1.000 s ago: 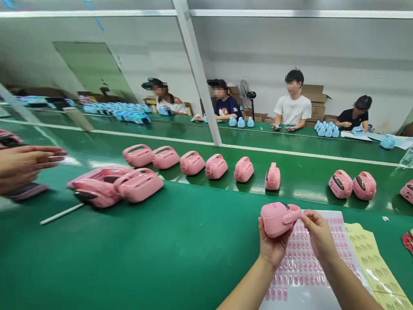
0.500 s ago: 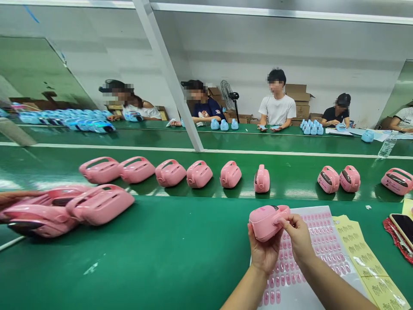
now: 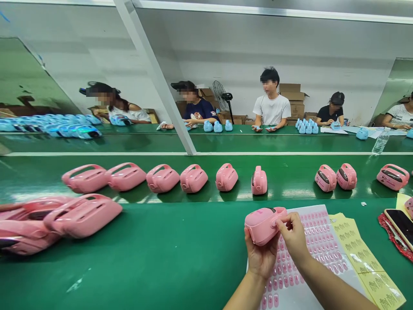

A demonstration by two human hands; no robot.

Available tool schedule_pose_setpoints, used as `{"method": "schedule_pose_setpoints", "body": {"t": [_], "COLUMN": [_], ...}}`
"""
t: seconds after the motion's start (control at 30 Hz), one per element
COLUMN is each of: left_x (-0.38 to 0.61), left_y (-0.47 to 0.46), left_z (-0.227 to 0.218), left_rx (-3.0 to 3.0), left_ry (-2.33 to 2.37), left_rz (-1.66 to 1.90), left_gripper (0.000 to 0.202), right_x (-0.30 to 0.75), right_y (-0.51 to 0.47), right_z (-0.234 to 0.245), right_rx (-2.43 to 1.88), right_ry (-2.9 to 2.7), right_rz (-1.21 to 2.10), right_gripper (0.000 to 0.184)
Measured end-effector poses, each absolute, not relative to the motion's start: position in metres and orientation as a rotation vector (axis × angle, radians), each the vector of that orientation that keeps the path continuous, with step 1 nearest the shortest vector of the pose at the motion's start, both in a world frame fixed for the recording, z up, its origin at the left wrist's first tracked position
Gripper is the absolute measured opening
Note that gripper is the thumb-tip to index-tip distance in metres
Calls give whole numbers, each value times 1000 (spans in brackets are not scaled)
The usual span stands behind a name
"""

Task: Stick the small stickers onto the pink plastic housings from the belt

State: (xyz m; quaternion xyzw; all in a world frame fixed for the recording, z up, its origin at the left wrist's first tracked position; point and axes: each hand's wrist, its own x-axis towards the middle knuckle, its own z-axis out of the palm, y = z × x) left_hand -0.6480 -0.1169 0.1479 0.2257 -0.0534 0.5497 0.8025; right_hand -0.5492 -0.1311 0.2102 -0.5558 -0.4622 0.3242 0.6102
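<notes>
A pink plastic case with a carry handle and a dark window [image 3: 263, 224] is held tilted above the table. My left hand [image 3: 263, 254] cradles it from below, fingers wrapped round its underside. At its right side, by the base of the handle, my right hand [image 3: 292, 234] has thumb and fingers pinched together against the case; whatever is between the fingertips is too small to make out. Under my wrists lies a white sheet of pink oval stickers [image 3: 318, 232], partly hidden by my arms. Beside it are yellow printed label sheets [image 3: 356, 245].
A row of pink cases [image 3: 193, 178] stands along the raised green surface ahead. More pink cases [image 3: 85, 217] are heaped at left. A phone [image 3: 400, 226] lies on a red item at right. Co-workers sit across the table with blue cases [image 3: 306, 127] and a water bottle [image 3: 380, 142].
The view has shifted slightly, so the pink cases at left sit further left and lower in the picture. Both my hands keep nearly the same hold on the case.
</notes>
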Motion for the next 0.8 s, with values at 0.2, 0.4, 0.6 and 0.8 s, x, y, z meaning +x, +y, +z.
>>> {"method": "schedule_pose_setpoints", "body": {"t": [0.2, 0.4, 0.6, 0.8], "left_x": [-654, -676, -688, -683], "left_y": [-114, -104, -97, -100], "left_z": [145, 148, 145, 146], "left_rx": [504, 495, 481, 466], "left_ry": [-50, -86, 0, 179], "left_rz": [1188, 1148, 1247, 1310], "left_gripper": [53, 53, 46, 48], "right_x": [-530, -515, -540, -538], "right_y": [-115, -83, -63, -66], "right_z": [192, 187, 181, 174], "right_rx": [-1412, -1634, -1676, -1655], "right_ry": [-1175, -1479, -1671, -1685], "right_rz": [829, 787, 678, 647], "right_gripper": [28, 17, 17, 18]}}
